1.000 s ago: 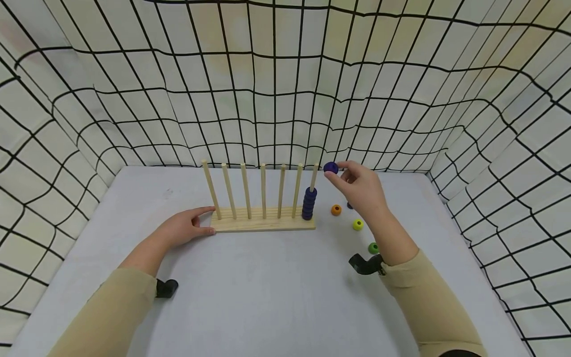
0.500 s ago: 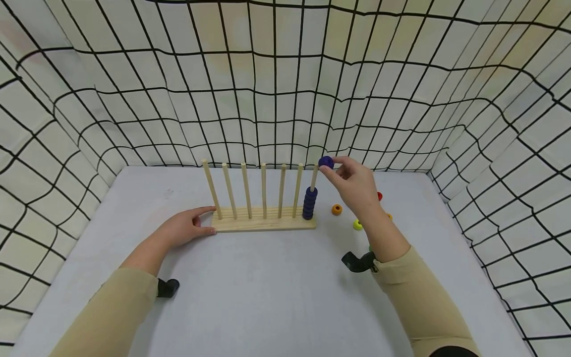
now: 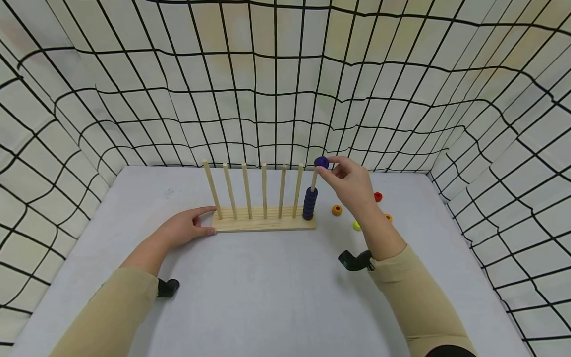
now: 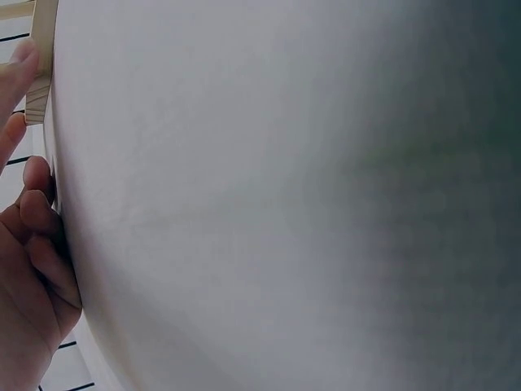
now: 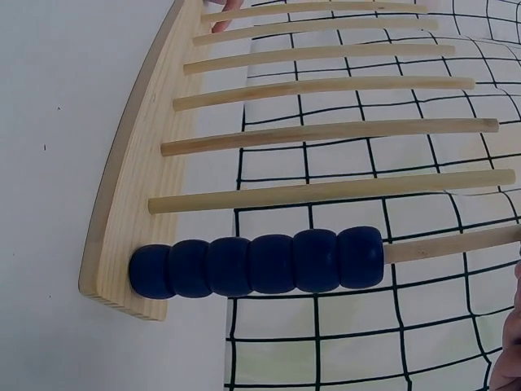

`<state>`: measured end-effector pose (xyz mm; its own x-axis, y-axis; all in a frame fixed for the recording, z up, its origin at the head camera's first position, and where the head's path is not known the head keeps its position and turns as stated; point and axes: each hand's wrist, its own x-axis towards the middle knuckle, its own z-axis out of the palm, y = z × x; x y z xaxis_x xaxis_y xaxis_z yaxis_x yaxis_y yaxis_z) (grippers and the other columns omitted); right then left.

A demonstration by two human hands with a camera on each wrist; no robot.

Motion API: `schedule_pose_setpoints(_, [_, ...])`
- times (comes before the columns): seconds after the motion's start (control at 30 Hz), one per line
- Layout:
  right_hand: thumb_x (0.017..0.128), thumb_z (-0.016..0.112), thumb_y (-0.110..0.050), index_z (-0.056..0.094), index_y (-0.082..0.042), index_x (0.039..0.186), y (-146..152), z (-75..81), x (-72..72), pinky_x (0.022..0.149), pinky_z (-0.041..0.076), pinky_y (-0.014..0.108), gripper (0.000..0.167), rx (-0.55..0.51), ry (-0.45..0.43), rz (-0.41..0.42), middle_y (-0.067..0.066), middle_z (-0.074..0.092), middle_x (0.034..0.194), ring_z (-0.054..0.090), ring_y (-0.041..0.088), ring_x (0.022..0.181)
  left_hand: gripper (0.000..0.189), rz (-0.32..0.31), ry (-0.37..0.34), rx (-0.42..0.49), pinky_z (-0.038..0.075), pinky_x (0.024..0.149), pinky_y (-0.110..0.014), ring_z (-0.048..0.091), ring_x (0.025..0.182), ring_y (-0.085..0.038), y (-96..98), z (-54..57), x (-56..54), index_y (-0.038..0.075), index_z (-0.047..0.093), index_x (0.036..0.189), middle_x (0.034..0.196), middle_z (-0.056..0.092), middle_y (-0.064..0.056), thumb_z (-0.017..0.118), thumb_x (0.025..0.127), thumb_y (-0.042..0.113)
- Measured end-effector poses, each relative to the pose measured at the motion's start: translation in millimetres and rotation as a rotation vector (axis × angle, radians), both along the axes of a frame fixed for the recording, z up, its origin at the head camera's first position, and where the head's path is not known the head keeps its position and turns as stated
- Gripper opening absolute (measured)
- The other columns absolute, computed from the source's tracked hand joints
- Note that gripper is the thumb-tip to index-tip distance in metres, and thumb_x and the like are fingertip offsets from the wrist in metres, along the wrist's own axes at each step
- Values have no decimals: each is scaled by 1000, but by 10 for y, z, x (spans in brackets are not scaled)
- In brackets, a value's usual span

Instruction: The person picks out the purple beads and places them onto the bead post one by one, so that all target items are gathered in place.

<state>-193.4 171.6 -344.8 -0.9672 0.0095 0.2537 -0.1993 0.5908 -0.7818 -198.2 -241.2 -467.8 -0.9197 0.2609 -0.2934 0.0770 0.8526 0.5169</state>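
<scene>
A wooden peg stand (image 3: 263, 226) with a row of upright pegs sits on the white table. My left hand (image 3: 182, 229) grips its left end, thumb at the front edge and a finger behind. Several dark blue beads (image 3: 310, 204) are stacked on the rightmost peg, and the right wrist view shows these stacked beads (image 5: 271, 265) close up. At that peg's top my right hand (image 3: 353, 186) pinches another blue bead (image 3: 321, 162) between thumb and finger. Whether the peg's tip is inside its hole cannot be told. The other pegs are bare.
Right of the stand lie loose beads: an orange one (image 3: 336, 210), a red one (image 3: 377, 197), a yellow one (image 3: 357, 225) and a second orange one (image 3: 388, 217), some partly behind the right forearm. Black netting (image 3: 275, 99) surrounds the table's back and sides.
My right hand has moved left with the blue bead, from beside the rightmost peg to over its top. The left hand and the peg stand have stayed in place.
</scene>
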Motion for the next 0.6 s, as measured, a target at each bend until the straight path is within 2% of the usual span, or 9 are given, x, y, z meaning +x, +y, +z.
schedule_pose_setpoints(0.6, [89, 70, -50, 67, -20, 124, -73, -21, -34, 54, 40, 31, 46, 29, -5, 11, 3, 57, 82, 49, 22, 71, 80, 8, -6, 7, 33, 65, -36, 43, 72, -20, 7, 20, 3, 17, 43, 151, 81, 47, -5, 73, 86, 53])
